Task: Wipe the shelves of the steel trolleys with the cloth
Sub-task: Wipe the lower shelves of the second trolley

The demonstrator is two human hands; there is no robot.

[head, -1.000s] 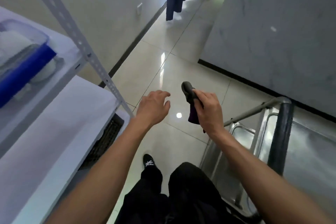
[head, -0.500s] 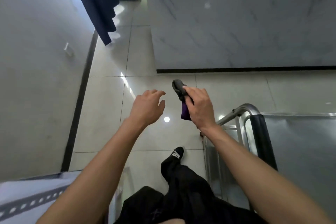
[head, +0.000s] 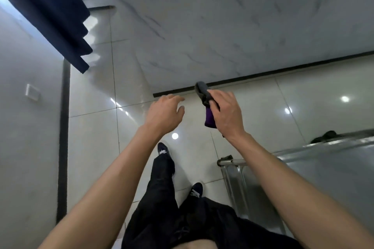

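Note:
My right hand (head: 226,113) grips a folded grey and purple cloth (head: 204,99), held up in the air over the floor. My left hand (head: 165,113) hovers beside it with relaxed fingers and holds nothing. The steel trolley (head: 327,170) stands at the lower right, below my right forearm, and its flat top shelf shows. Something dark (head: 323,136) lies at the shelf's far edge.
Glossy floor tiles (head: 253,107) spread ahead. A marble-look wall (head: 222,26) with a dark skirting runs across the front. A navy curtain (head: 46,14) hangs at the upper left beside a pale wall (head: 26,127) with a socket (head: 32,92). My legs and shoes are below.
The view has swung right: the white rack at the left has gone from sight and the trolley's top has come in. My hands keep their pose, the cloth still in my right.

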